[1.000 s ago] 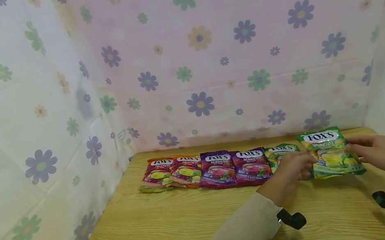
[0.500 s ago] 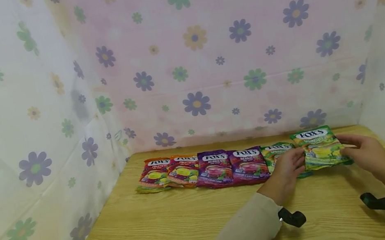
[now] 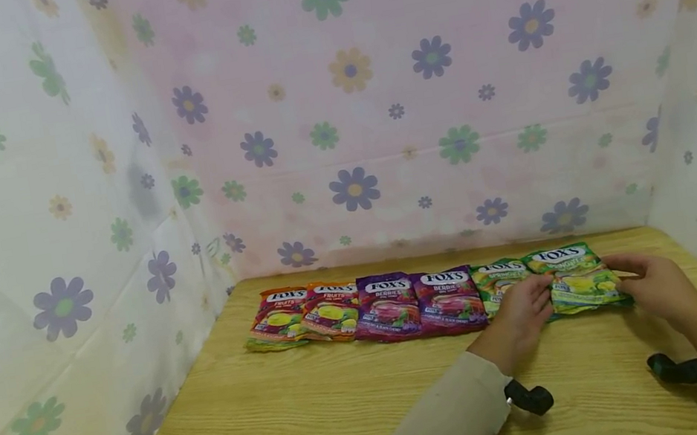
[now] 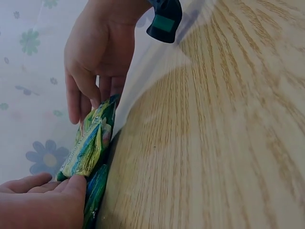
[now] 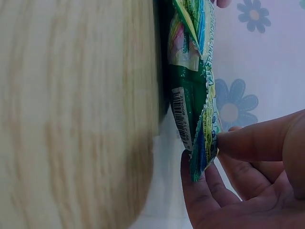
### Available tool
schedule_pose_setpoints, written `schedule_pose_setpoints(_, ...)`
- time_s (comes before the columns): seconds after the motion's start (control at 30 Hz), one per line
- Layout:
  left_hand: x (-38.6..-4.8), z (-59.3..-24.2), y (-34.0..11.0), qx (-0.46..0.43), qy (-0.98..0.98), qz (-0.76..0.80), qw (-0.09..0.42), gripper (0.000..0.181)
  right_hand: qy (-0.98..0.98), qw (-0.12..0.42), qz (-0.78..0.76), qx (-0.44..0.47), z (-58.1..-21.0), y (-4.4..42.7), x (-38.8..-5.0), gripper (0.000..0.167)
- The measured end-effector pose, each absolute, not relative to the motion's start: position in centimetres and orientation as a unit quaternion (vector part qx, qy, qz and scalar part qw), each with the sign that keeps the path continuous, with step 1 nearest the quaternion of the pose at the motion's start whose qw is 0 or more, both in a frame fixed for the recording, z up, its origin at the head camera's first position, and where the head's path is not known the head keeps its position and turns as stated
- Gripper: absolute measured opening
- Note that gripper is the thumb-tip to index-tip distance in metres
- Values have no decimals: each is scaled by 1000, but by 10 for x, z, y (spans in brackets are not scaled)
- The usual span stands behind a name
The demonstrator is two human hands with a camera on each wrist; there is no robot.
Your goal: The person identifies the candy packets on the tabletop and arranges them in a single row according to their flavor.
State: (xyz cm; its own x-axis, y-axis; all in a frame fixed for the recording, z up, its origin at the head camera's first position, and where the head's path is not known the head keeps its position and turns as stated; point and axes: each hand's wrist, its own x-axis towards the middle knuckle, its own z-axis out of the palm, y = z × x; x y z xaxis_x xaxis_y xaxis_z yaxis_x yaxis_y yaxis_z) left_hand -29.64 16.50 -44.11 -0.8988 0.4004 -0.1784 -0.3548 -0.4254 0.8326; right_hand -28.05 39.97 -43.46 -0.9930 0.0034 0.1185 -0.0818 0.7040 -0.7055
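Note:
A green candy bag point(image 3: 578, 285) lies at the right end of a row of candy bags, between my two hands. My right hand point(image 3: 659, 287) pinches its right edge; in the right wrist view the thumb point(image 5: 252, 143) is on one face and fingers lie behind. My left hand point(image 3: 521, 312) touches the bag's left edge with fairly straight fingers. In the left wrist view, its thumb point(image 4: 74, 186) meets the near end of the bag. Another green candy bag point(image 3: 493, 278) lies just left, partly covered by my left hand.
Left of the green bags lie two purple candy bags point(image 3: 449, 300) and two orange-red candy bags point(image 3: 329, 314), close together. The wooden table point(image 3: 298, 420) ends at a flowered cloth point(image 3: 385, 189) behind; cloth also hangs at both sides.
The right green bag has moved slightly left and down, from raised and tilted to lying at the row's end. My right hand moved with it; my left hand stayed near its left edge.

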Motion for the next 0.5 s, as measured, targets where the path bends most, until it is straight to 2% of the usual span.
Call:
schedule_pose_setpoints(0.2, -295, -437, 164, 53, 503, 833, 225, 38, -921, 39, 388, 14, -435, 402, -282, 53)
schedule_pose_setpoints(0.3, -292, -434, 165, 58, 504, 831, 229, 43, -920, 31, 390, 7, -435, 402, -282, 53)
schedule_pose_setpoints(0.5, -291, -434, 164, 52, 495, 836, 233, 37, -921, 16, 390, 5, -435, 405, -284, 54)
